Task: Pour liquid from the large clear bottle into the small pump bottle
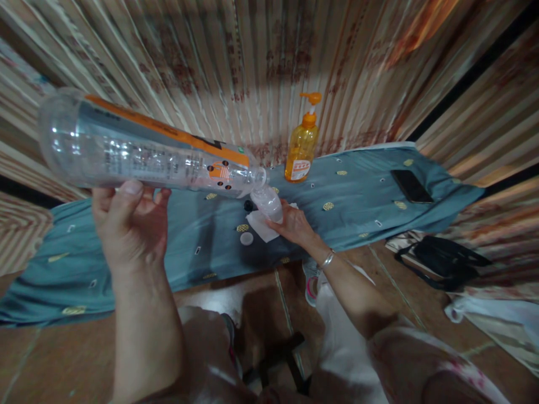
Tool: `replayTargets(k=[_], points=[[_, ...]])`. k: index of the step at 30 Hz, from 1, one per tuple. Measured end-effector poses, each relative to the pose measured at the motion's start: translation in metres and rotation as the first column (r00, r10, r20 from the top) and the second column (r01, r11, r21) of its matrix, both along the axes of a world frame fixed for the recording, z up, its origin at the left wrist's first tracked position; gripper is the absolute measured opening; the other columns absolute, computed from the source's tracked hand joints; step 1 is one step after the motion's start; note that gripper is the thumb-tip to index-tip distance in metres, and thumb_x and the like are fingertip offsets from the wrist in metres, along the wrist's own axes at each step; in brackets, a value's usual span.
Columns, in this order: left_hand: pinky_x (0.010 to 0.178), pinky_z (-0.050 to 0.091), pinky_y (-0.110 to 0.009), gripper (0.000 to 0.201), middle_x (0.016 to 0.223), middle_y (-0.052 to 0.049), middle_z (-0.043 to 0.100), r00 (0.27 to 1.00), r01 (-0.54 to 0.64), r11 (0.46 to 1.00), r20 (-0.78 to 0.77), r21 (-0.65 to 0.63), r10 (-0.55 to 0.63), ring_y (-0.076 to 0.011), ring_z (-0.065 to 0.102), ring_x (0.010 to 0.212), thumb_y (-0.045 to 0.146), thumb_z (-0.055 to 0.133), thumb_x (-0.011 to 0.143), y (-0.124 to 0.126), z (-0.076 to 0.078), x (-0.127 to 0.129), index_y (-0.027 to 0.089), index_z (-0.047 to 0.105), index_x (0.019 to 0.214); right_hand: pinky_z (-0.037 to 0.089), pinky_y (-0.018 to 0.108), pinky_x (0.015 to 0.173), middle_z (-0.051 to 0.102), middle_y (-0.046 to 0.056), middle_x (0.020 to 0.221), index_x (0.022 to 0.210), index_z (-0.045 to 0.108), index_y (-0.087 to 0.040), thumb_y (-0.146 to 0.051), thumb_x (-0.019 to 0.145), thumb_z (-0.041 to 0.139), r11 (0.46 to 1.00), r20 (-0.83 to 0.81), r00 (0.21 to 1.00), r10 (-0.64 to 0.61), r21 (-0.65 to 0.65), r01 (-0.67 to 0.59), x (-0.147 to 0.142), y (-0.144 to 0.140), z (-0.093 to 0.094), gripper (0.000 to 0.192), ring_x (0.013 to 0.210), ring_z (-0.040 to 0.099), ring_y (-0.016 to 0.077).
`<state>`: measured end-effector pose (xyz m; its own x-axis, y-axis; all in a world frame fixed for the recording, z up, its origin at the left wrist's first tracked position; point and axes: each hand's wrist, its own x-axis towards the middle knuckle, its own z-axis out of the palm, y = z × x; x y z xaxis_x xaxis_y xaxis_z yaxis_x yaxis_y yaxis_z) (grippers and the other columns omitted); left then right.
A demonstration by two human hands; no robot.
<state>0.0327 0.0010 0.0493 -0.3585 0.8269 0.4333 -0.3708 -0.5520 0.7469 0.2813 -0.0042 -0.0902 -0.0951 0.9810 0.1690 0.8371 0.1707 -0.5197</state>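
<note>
My left hand [133,216] grips a large clear plastic bottle [168,160] with an orange and grey label from below. The bottle lies almost level, its open neck pointing right and slightly down. At that neck is the mouth of a small clear bottle [268,203], tilted, with my right hand [293,225] closed around its lower part. Whether liquid passes between them I cannot tell. Beneath the small bottle lies a white tissue [261,226]. A round whitish cap [246,239] and a small black cap [248,206] rest on the cloth beside it.
A teal cloth [353,191] with pineapple prints covers the low table. An orange pump bottle [302,143] stands at its back edge by the curtain [236,73]. A black phone [410,186] lies right; a black bag [442,261] is on the floor.
</note>
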Motion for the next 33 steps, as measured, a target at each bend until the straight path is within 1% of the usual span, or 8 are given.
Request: replayTargets(k=[6, 12, 15, 19, 26, 33], points=[[0.059, 0.049, -0.023, 0.034, 0.070, 0.004, 0.065, 1.000, -0.001, 1.000, 0.027, -0.013, 0.001, -0.0123, 0.061, 0.070, 0.017, 0.087, 0.039, -0.0009, -0.0021, -0.0002, 0.023, 0.067, 0.065, 0.056, 0.047, 0.090, 0.071, 0.021, 0.119, 0.140, 0.048, -0.013, -0.041, 0.089, 0.067, 1.000, 0.004, 1.000, -0.003, 0.000, 0.003, -0.0003, 0.0002, -0.0006, 0.062, 0.106, 0.070, 0.0338], [0.062, 0.050, -0.023, 0.035, 0.070, 0.003, 0.066, 1.000, 0.002, 1.000, 0.009, -0.020, -0.002, -0.0126, 0.061, 0.073, 0.022, 0.090, 0.038, -0.0013, -0.0015, 0.0009, 0.021, 0.061, 0.057, 0.054, 0.045, 0.094, 0.070, 0.021, 0.121, 0.139, 0.048, -0.007, -0.042, 0.089, 0.067, 1.000, 0.022, 1.000, -0.013, -0.016, 0.013, -0.0014, -0.0008, 0.0017, 0.063, 0.109, 0.069, 0.0340], [0.062, 0.049, -0.022, 0.037, 0.073, 0.005, 0.066, 1.000, 0.004, 1.000, 0.009, -0.021, -0.004, -0.0115, 0.061, 0.072, 0.022, 0.090, 0.037, -0.0023, -0.0005, 0.0017, 0.022, 0.061, 0.061, 0.054, 0.042, 0.094, 0.070, 0.021, 0.123, 0.139, 0.048, -0.007, -0.042, 0.090, 0.066, 1.000, 0.034, 0.999, -0.011, -0.026, 0.012, -0.0017, -0.0012, 0.0031, 0.063, 0.110, 0.069, 0.0325], [0.065, 0.048, -0.021, 0.039, 0.075, 0.005, 0.064, 0.999, 0.025, 1.000, -0.022, 0.006, -0.025, -0.0102, 0.059, 0.073, 0.023, 0.089, 0.042, -0.0040, 0.0005, 0.0037, 0.023, 0.062, 0.070, 0.054, 0.040, 0.094, 0.070, 0.020, 0.122, 0.140, 0.046, -0.007, -0.042, 0.089, 0.067, 1.000, 0.046, 0.999, -0.018, -0.023, 0.019, -0.0023, -0.0020, 0.0044, 0.065, 0.111, 0.069, 0.0321], [0.066, 0.047, -0.024, 0.036, 0.073, 0.001, 0.063, 1.000, -0.003, 1.000, -0.026, 0.019, 0.004, -0.0134, 0.058, 0.077, 0.022, 0.086, 0.044, -0.0035, 0.0005, 0.0060, 0.021, 0.054, 0.061, 0.055, 0.042, 0.091, 0.071, 0.021, 0.119, 0.138, 0.049, -0.010, -0.040, 0.089, 0.068, 1.000, 0.049, 0.999, -0.012, 0.001, 0.012, -0.0023, -0.0024, 0.0046, 0.061, 0.107, 0.070, 0.0327], [0.062, 0.046, -0.021, 0.041, 0.073, 0.004, 0.062, 1.000, 0.004, 1.000, -0.019, 0.010, -0.004, -0.0112, 0.058, 0.072, 0.022, 0.087, 0.041, -0.0043, 0.0029, 0.0066, 0.023, 0.058, 0.069, 0.055, 0.039, 0.091, 0.071, 0.020, 0.119, 0.135, 0.050, -0.008, -0.043, 0.090, 0.067, 1.000, 0.055, 0.998, -0.011, -0.003, 0.011, -0.0020, -0.0023, 0.0043, 0.060, 0.108, 0.070, 0.0318]])
